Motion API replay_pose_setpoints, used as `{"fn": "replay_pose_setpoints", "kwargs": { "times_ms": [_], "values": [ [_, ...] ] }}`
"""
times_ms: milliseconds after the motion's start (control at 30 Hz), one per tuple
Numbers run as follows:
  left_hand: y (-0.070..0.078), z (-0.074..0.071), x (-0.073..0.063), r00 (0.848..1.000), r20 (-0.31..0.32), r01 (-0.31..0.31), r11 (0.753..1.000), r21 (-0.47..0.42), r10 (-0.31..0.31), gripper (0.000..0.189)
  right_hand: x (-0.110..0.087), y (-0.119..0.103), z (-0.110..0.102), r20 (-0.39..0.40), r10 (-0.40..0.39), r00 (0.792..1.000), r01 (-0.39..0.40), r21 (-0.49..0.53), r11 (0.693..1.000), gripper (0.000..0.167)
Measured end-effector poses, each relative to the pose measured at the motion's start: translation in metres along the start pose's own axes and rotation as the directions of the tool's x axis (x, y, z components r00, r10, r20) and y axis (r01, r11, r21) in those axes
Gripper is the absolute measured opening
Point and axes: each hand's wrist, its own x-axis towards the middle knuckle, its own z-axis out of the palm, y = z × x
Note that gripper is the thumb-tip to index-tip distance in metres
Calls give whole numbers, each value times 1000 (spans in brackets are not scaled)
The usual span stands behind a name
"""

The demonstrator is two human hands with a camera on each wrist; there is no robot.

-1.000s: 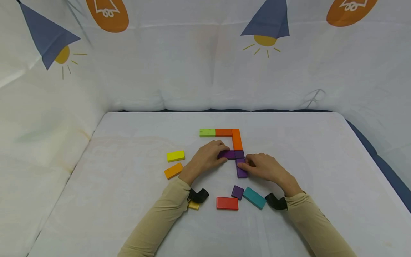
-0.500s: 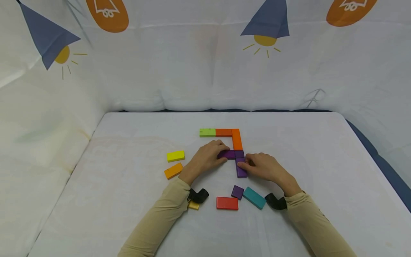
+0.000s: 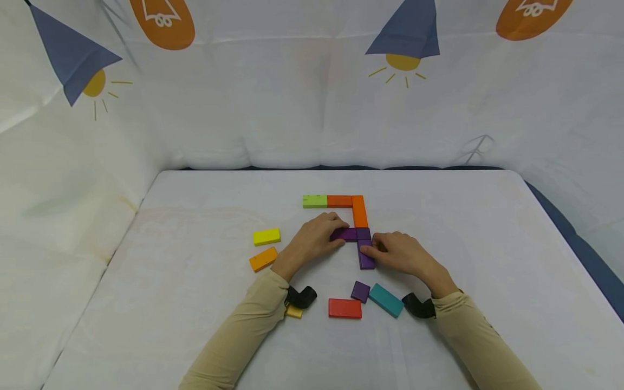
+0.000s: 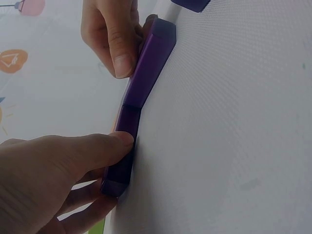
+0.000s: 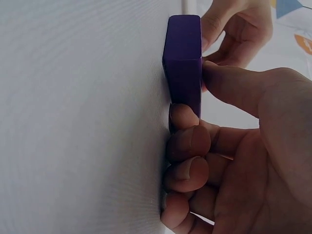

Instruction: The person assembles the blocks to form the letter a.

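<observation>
Flat blocks lie joined in a bent line on the white table. Its far end is a lime green block (image 3: 314,201), then a dark orange block (image 3: 339,201) and an upright orange block (image 3: 359,212). Below them a small purple square block (image 3: 363,234) meets a horizontal purple block (image 3: 347,234), which my left hand (image 3: 316,238) pinches between thumb and fingers at its left part. My right hand (image 3: 403,253) grips a vertical purple block (image 3: 366,260) under the square, thumb on it and fingers along its right side, as the right wrist view shows on this purple block (image 5: 184,73).
Yellow (image 3: 266,236) and light orange (image 3: 264,259) blocks lie left of the left hand. Nearer me are a red block (image 3: 345,309), a loose purple square (image 3: 361,292) and a teal block (image 3: 387,300). A gold block (image 3: 294,312) is partly hidden by the left wrist.
The vertical purple block under my right hand has shifted very slightly away from me, toward the purple square. Both hands keep nearly the same places, and the other blocks are still.
</observation>
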Motion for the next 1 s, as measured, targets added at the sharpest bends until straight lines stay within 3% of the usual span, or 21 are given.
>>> {"fn": "replay_pose_setpoints", "kwargs": {
  "times_ms": [1000],
  "values": [
    [0, 0, 1, 1000, 2, 0, 1000, -5, 0, 36, 0, 0, -1, 11, 0, 1000, 0, 36, 999, 32]
  ]
}}
